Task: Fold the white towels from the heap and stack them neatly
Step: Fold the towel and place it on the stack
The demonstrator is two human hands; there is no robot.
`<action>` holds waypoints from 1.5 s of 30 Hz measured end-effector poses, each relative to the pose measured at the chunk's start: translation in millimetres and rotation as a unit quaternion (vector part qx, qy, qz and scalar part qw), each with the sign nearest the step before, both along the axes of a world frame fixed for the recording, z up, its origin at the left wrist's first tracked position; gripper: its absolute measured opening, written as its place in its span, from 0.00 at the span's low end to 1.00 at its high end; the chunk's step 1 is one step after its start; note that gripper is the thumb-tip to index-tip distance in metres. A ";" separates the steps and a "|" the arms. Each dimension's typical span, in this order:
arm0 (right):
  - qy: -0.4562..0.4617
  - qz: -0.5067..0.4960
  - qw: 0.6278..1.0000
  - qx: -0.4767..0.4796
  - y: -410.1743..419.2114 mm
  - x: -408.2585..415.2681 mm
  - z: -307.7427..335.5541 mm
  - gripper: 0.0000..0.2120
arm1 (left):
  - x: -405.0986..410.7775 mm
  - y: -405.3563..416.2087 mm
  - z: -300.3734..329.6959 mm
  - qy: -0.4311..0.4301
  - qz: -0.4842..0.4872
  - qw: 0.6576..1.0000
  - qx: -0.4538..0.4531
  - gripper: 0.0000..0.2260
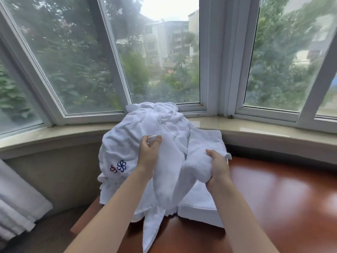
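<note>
A wooden table (273, 198) bears the heap (131, 136) at its far edge, folded stack (198, 203) just right. One towel (169, 179) hangs between both hands: left hand (148, 152) pinches its corner, right hand (218, 169) clutches a bunched part

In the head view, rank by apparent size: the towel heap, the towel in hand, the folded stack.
1. towel heap, clearly largest.
2-3. towel in hand and folded stack: unsure, since the held towel is nearer the camera and hides part of the stack.
</note>
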State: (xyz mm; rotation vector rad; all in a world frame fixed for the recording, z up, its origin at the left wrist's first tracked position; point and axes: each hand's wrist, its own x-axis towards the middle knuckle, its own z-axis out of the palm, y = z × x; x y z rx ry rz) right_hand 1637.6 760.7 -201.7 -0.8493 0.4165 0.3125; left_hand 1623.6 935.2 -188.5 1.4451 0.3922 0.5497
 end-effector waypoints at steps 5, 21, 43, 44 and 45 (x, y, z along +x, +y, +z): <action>0.007 -0.101 0.995 -0.007 56.5 -5.8 5.5 0.23 | 18.7 52.5 -3.2 -0.018 -0.081 0.996 0.030 0.06; -0.025 -0.363 0.929 -0.071 95.8 23.7 25.4 0.07 | 137.6 68.0 23.6 0.051 -0.318 0.944 0.064 0.07; 0.188 -0.334 0.889 -0.250 87.0 40.3 -147.9 0.17 | 247.0 -13.5 -147.6 0.199 -0.475 0.676 0.528 0.26; 0.143 -0.335 0.882 -0.300 83.9 41.1 -143.4 0.21 | 243.9 -13.4 -148.1 0.189 -0.480 0.668 0.537 0.25; 0.091 -0.332 0.869 -0.356 81.9 40.7 -138.9 0.25 | 241.4 -12.9 -148.1 0.183 -0.482 0.665 0.540 0.24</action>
